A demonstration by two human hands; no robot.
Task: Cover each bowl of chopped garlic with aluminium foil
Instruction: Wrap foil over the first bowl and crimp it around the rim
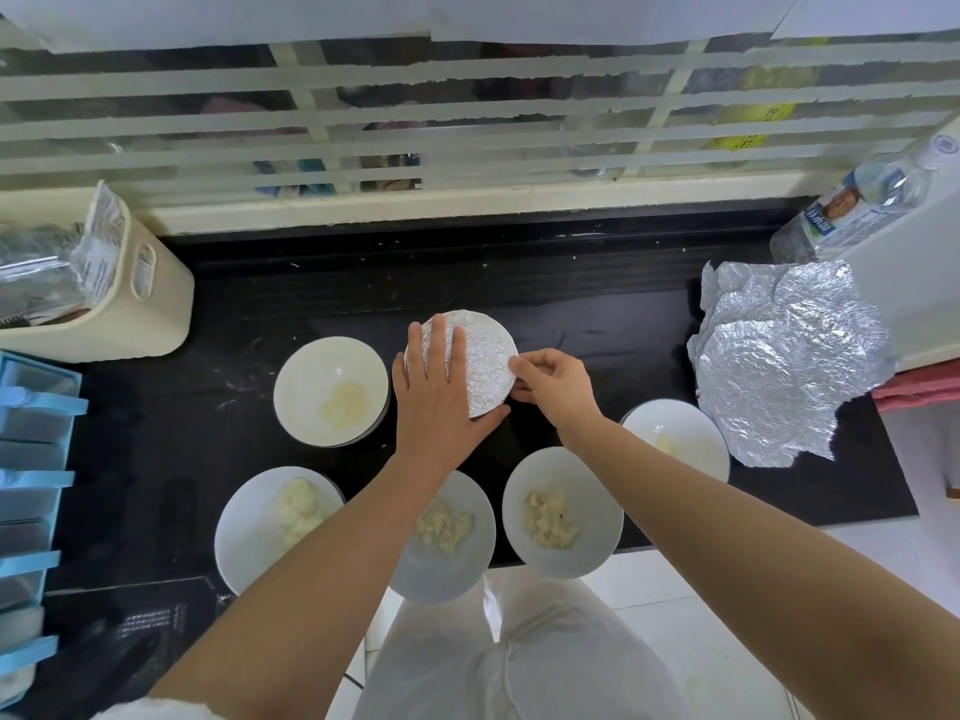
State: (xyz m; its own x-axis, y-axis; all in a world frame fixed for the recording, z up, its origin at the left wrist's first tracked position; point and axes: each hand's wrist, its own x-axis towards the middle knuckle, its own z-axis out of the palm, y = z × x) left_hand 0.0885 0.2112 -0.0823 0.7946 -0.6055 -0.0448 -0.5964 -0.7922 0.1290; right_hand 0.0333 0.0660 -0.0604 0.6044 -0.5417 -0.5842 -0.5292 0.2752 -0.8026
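Both forearms reach up from the bottom edge over the black counter. Left hand lies flat, fingers straight, on the foil-covered bowl at mid-frame. Right hand seems to pinch the foil at its right rim. Five open bowls of garlic stand around; loose foil sheets lie at right.

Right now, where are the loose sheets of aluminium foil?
In the head view, the loose foil sheets lie at the right end of the black counter, below the water bottle and beside the rightmost uncovered bowl.
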